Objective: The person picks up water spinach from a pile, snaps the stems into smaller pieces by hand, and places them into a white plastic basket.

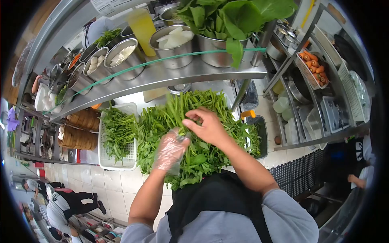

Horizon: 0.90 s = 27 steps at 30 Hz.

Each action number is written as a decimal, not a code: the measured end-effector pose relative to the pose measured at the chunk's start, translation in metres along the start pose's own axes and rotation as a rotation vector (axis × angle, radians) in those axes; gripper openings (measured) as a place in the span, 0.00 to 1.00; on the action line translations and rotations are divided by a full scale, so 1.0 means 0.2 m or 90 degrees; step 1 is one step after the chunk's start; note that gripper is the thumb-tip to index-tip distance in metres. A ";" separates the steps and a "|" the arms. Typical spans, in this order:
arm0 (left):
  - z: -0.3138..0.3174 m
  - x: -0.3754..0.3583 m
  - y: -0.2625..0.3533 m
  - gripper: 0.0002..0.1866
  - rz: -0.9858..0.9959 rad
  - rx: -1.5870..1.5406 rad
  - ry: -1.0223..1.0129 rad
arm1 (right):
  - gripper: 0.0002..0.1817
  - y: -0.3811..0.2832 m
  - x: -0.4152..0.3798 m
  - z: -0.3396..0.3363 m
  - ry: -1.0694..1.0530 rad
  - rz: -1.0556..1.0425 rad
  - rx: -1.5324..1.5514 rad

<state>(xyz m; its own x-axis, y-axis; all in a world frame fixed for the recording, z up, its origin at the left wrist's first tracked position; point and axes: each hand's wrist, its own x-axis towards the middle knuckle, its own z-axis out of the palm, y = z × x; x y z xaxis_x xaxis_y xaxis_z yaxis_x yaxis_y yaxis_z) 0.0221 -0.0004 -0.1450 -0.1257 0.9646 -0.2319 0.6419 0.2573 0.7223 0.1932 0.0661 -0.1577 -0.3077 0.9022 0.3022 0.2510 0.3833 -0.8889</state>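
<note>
A large heap of leafy green stems covers the counter in front of me. My left hand, in a clear plastic glove, is closed around a bunch of green stems that stands up from the heap, slightly blurred. My right hand is bare, its thumb and fingers curled against the same stems just right of the glove; whether it grips any is hard to tell. To the left, a white perforated basket holds more of the greens.
A steel shelf with metal pots of cut vegetables spans above the counter. Bamboo steamers stand at left. A dark bin is right of the heap. Carrots sit on the right rack. Other people are at lower left and far right.
</note>
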 end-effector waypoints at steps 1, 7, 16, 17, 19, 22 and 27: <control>-0.01 -0.02 0.03 0.25 0.017 0.052 -0.021 | 0.16 -0.01 0.02 0.05 -0.002 -0.001 -0.008; -0.04 -0.08 -0.02 0.19 0.156 0.082 -0.047 | 0.13 0.05 0.08 0.10 -0.029 0.023 0.031; -0.05 0.00 -0.41 0.32 0.145 0.092 -0.161 | 0.16 -0.28 0.05 -0.29 0.069 0.053 0.434; -0.06 0.01 -0.41 0.33 0.083 0.091 -0.210 | 0.16 -0.31 0.05 -0.32 0.091 0.013 0.525; -0.05 0.01 -0.40 0.34 0.083 0.070 -0.210 | 0.15 -0.32 0.06 -0.36 0.107 -0.038 0.617; -0.15 -0.02 -0.27 0.29 0.023 -0.004 -0.172 | 0.15 -0.25 0.07 -0.34 0.049 0.095 0.631; -0.41 -0.08 -0.04 0.17 -0.022 -0.096 -0.033 | 0.12 -0.09 -0.01 -0.29 0.094 0.212 0.680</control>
<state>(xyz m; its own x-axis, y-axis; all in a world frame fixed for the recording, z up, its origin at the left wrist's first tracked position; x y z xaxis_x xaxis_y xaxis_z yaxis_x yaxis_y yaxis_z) -0.0436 -0.0131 -0.0939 -0.1038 0.9515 -0.2896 0.5169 0.3004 0.8016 0.2423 0.0685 -0.1230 -0.2427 0.9696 -0.0301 -0.6348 -0.1822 -0.7509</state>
